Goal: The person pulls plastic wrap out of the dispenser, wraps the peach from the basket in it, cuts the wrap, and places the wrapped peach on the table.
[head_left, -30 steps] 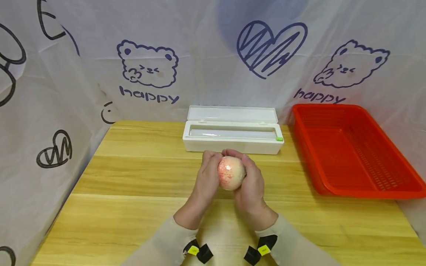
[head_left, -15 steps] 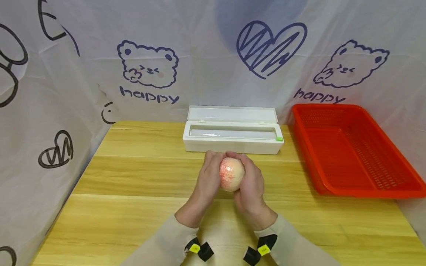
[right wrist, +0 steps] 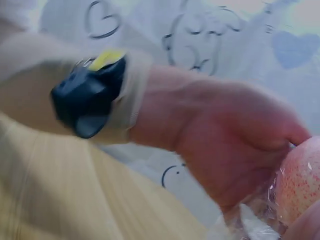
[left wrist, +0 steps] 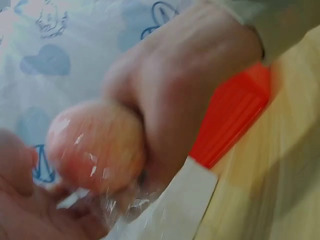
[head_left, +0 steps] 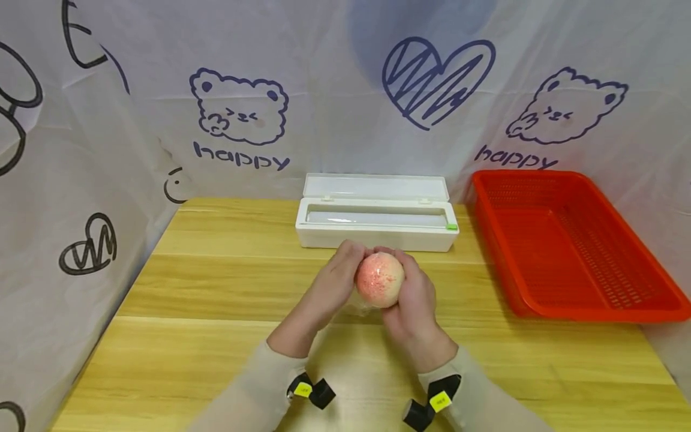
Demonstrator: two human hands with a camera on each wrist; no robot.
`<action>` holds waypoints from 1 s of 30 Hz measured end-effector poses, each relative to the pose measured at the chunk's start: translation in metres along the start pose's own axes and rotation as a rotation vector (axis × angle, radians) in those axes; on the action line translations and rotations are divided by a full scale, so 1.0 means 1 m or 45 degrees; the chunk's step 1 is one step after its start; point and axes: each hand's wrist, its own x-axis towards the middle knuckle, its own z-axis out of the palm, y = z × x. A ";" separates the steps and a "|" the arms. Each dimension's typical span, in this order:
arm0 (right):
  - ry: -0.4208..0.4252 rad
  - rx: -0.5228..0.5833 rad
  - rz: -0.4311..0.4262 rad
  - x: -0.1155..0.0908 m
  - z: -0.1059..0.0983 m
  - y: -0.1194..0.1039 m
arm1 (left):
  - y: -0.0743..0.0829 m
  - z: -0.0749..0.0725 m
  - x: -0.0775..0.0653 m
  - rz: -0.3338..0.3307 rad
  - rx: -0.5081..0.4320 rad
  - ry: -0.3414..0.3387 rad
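Observation:
A round pink-and-cream peach sits between both hands over the table, wrapped in clear plastic film. My left hand holds its left side, with the thumb close to the top. Around the right side curl the fingers of my right hand. In the left wrist view, loose crinkled film bunches below the peach, near the left fingers. More film shows under the left palm in the right wrist view. The underside of the peach and several fingertips are hidden.
Behind the hands stands a long white cling film dispenser, lid raised, a roll inside and a green slider at its right end. A red plastic basket is at the right. White printed cloth hangs behind the wooden table.
The peach has turned in the hands, showing more of its pink side. The left wrist has swung outward to the left, the right wrist slightly right, and film now shows below the peach.

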 end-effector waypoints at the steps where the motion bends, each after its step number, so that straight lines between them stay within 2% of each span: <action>1: 0.000 0.057 0.040 0.001 -0.001 -0.002 | 0.000 -0.004 0.000 0.018 0.014 -0.057; 3: 0.002 0.139 0.095 0.003 -0.003 -0.006 | -0.001 -0.012 -0.001 0.054 0.041 -0.188; 5: 0.000 0.167 0.116 0.004 -0.004 -0.009 | -0.002 -0.016 -0.002 0.084 0.131 -0.283; 8: -0.010 0.140 0.118 0.003 -0.005 -0.012 | 0.001 -0.018 -0.003 0.119 0.268 -0.329; 10: -0.027 0.076 0.104 0.003 -0.007 -0.014 | 0.003 -0.019 -0.003 0.147 0.333 -0.302; 12: -0.101 -0.089 0.068 0.003 -0.010 -0.017 | 0.004 -0.022 -0.003 0.159 0.368 -0.267; 14: -0.206 -0.359 -0.023 0.003 -0.014 -0.021 | 0.005 -0.026 -0.003 0.169 0.411 -0.255; 18: -0.489 -0.963 -0.238 0.003 -0.021 -0.032 | 0.004 -0.035 -0.003 0.156 0.472 -0.289; 20: -0.625 -1.160 -0.285 0.004 -0.023 -0.037 | 0.005 -0.037 -0.003 0.118 0.460 -0.331; 22: -0.750 -1.272 -0.294 0.005 -0.025 -0.041 | 0.007 -0.040 -0.004 0.066 0.416 -0.387; 24: -0.825 -1.333 -0.277 0.007 -0.027 -0.042 | 0.009 -0.042 -0.005 0.014 0.369 -0.441; 27: -0.841 -1.373 -0.232 0.008 -0.030 -0.040 | 0.011 -0.045 -0.005 -0.020 0.362 -0.478; 30: -0.833 -1.360 -0.194 0.008 -0.031 -0.036 | 0.012 -0.047 -0.005 -0.016 0.435 -0.449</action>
